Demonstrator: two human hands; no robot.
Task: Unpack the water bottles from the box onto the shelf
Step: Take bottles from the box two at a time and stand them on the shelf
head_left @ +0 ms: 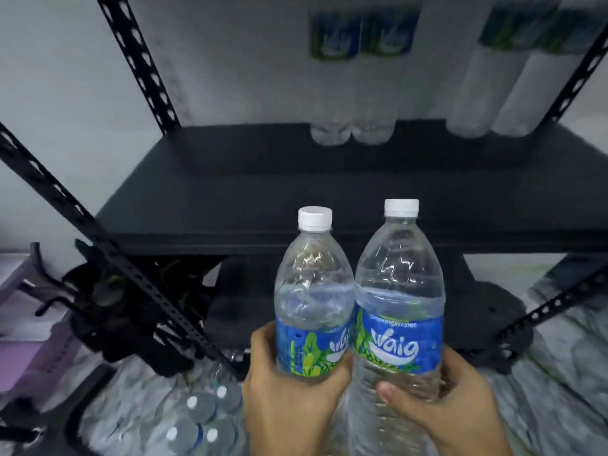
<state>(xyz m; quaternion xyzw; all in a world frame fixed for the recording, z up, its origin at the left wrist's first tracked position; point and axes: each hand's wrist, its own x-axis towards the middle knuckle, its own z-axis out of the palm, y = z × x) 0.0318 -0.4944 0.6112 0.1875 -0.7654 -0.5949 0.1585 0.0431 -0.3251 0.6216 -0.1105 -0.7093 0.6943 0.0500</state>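
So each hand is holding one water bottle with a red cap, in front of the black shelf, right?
Not quite. The caps are white, not red, as the head view shows. The rest holds: the left hand grips one water bottle, the right hand grips the other bottle, in front of the black shelf.

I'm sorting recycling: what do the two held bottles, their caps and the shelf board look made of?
The left bottle and right bottle: clear, glossy thin plastic, see-through with sharp glints. The left cap and right cap: opaque white plastic, faintly ridged sides. The shelf board: matte black, possibly painted metal; unclear.
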